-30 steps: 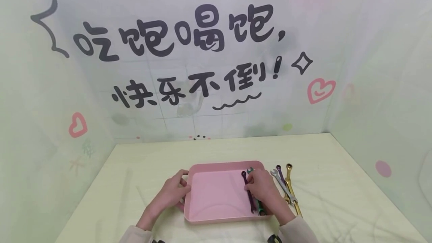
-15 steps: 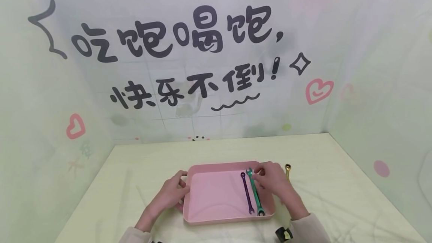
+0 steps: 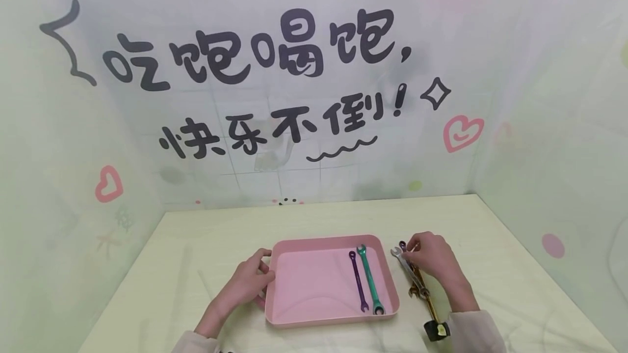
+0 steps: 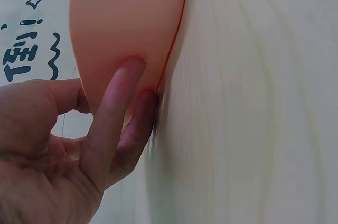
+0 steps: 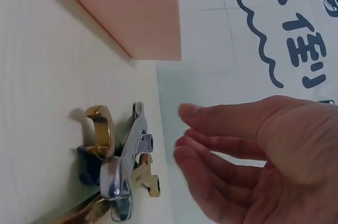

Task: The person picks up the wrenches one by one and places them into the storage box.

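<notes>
The pink tray (image 3: 319,318) lies on the table, and my left hand (image 3: 247,279) grips its left wall. Inside, near its right end, a purple wrench (image 3: 358,282) and a green wrench (image 3: 370,279) lie side by side, apart. My right hand (image 3: 434,257) hovers over the loose wrenches right of the tray, thumb and fingertips apart with nothing between them in the right wrist view. That pile holds a silver wrench (image 5: 127,155) on top, gold wrenches (image 5: 104,129) and another purple wrench (image 3: 403,244). The hand partly hides the pile in the head view.
The pale table (image 3: 216,244) meets a printed wall (image 3: 314,178) at the back, with side walls left and right. A small black device (image 3: 436,331) sits by my right wrist.
My right hand has let go of the wrenches in the tray and moved right to the pile outside. The left hand stays at the tray's left wall.
</notes>
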`<state>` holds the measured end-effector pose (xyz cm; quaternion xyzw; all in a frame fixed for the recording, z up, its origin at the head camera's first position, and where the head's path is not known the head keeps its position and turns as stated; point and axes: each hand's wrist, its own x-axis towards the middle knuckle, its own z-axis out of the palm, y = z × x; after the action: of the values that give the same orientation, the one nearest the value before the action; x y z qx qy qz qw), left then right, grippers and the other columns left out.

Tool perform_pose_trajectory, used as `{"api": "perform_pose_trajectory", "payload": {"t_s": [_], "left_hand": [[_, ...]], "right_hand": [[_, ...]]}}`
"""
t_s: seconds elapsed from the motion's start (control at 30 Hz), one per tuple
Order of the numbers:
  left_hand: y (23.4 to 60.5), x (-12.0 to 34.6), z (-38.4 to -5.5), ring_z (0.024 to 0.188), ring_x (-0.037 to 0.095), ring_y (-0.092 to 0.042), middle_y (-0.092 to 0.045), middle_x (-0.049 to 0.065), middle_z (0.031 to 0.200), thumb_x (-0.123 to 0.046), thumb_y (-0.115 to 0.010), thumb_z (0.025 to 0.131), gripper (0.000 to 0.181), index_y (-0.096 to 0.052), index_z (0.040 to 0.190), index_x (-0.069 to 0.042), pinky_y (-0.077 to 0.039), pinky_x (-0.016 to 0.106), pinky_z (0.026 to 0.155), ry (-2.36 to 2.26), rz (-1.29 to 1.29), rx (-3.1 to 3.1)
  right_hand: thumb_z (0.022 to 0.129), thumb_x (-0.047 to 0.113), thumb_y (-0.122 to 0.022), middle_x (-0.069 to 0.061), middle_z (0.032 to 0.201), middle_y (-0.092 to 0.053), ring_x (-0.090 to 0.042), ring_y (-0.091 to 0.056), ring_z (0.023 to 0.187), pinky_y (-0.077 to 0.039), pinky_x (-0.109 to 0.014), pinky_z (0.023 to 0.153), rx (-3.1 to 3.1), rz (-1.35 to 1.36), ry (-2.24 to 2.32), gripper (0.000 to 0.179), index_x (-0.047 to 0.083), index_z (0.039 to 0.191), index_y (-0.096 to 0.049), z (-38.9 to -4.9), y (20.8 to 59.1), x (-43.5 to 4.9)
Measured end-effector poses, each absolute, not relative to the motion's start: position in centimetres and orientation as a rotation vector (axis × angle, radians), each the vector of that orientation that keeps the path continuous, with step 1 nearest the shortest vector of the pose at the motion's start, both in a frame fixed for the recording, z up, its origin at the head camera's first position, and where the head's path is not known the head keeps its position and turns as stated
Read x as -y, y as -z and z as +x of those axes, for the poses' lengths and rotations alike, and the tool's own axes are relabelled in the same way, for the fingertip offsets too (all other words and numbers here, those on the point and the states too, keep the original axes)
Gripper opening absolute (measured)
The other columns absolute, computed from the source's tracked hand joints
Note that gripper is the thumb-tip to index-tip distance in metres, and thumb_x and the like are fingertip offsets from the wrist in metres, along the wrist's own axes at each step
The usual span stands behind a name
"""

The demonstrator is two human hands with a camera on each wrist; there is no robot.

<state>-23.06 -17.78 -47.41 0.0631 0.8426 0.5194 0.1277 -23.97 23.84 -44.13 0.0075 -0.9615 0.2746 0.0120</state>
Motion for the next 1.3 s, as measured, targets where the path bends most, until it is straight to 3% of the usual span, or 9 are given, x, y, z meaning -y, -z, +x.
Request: {"api": "perform_pose_trajectory", "payload": {"t_s": [0.3,0.43,0.63,1.03,1.3], "left_hand": [[47.4,17.9,-23.0,0.067,0.021,-0.068,-0.056,0.02,0.107,-0.007,-0.056,0.092,0.058,-0.037,0.146,0.001,-0.064,0.042,0.05,-1.521,0.173,-2.451],[47.4,17.9,-23.0,0.067,0.021,-0.068,-0.056,0.02,0.107,-0.007,-0.056,0.092,0.058,-0.037,0.146,0.0,-0.064,0.042,0.05,-1.527,0.179,-2.445],[47.5,18.0,-23.0,0.066,0.021,-0.068,-0.056,0.02,0.107,-0.007,-0.056,0.092,0.057,-0.037,0.146,0.0,-0.064,0.042,0.049,-1.523,0.186,-2.45],[47.7,18.0,-23.2,0.065,0.021,-0.068,-0.056,0.02,0.107,-0.008,-0.056,0.093,0.058,-0.037,0.146,0.0,-0.064,0.041,0.049,-1.519,0.203,-2.455],[47.7,18.0,-23.1,0.065,0.022,-0.068,-0.056,0.02,0.107,-0.007,-0.056,0.092,0.058,-0.036,0.146,0.0,-0.064,0.042,0.049,-1.523,0.199,-2.443]], "right_hand": [[0.072,0.013,-0.083,-0.003,0.07,-0.06,-0.016,-0.052,0.057,-0.041,-0.026,0.047,3.088,0.016,-0.737,0.019,0.007,0.075,-0.065,-23.9,45.3,-23.3],[0.073,0.006,-0.074,-0.002,0.061,-0.058,-0.017,-0.051,0.054,-0.039,-0.026,0.044,3.091,-0.003,-0.632,0.013,0.009,0.066,-0.063,-23.9,45.5,-22.9],[0.074,0.001,-0.061,-0.001,0.051,-0.049,-0.017,-0.045,0.047,-0.033,-0.025,0.039,3.075,-0.062,-0.507,0.023,0.012,0.055,-0.055,-23.8,45.7,-22.5],[0.077,0.007,-0.064,0.001,0.054,-0.046,-0.014,-0.041,0.049,-0.029,-0.023,0.041,3.048,-0.101,-0.685,0.019,0.012,0.06,-0.058,-23.7,45.1,-22.9],[0.08,0.009,-0.069,-0.004,0.07,-0.064,-0.016,-0.052,0.059,-0.042,-0.025,0.048,2.952,0.005,-0.876,0.006,0.004,0.078,-0.071,-23.3,42.8,-22.3]]}}
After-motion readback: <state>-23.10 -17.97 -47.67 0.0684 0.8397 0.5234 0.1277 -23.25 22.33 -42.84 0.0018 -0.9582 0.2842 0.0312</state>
